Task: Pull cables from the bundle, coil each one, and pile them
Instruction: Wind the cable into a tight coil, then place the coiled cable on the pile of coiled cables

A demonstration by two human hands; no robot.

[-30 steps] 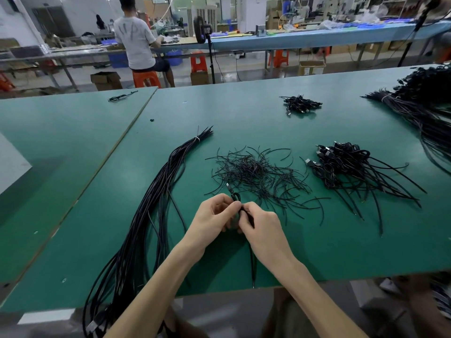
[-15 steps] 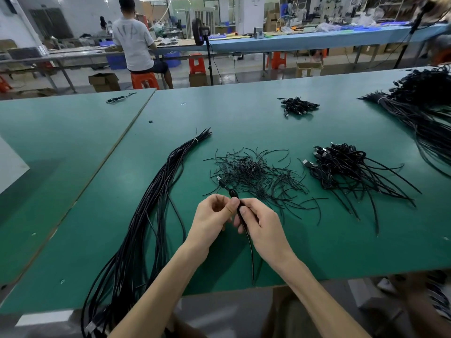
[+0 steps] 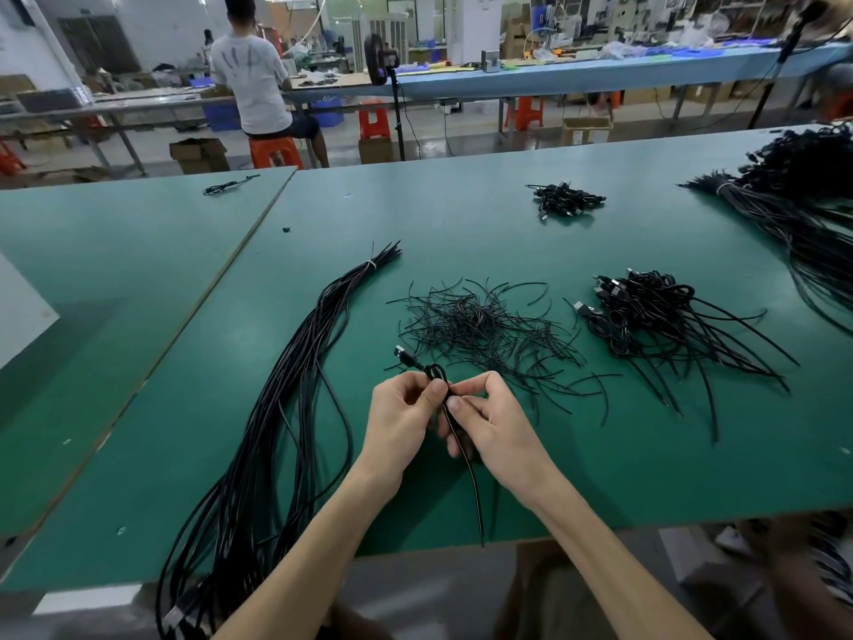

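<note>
A long bundle of black cables (image 3: pixel 295 408) lies on the green table (image 3: pixel 461 224), tied near its far tip and hanging over the front edge at the left. My left hand (image 3: pixel 399 420) and my right hand (image 3: pixel 496 429) meet just right of it and pinch one coiled black cable (image 3: pixel 438 376). Its connector end sticks out up and to the left, and its tail (image 3: pixel 473 482) runs down toward the table's front edge. A pile of coiled cables (image 3: pixel 646 316) with tails fanning right lies to the right.
A heap of short black ties (image 3: pixel 480 323) lies between bundle and pile. A small cable heap (image 3: pixel 565 200) sits farther back, and a big cable mass (image 3: pixel 803 205) fills the right edge. A second green table (image 3: pixel 92 270) adjoins at left. A person sits at a bench beyond.
Both hands have stayed together on the cable. The cable's connector end now pokes out farther to the upper left, and a small loop shows above my fingers.
</note>
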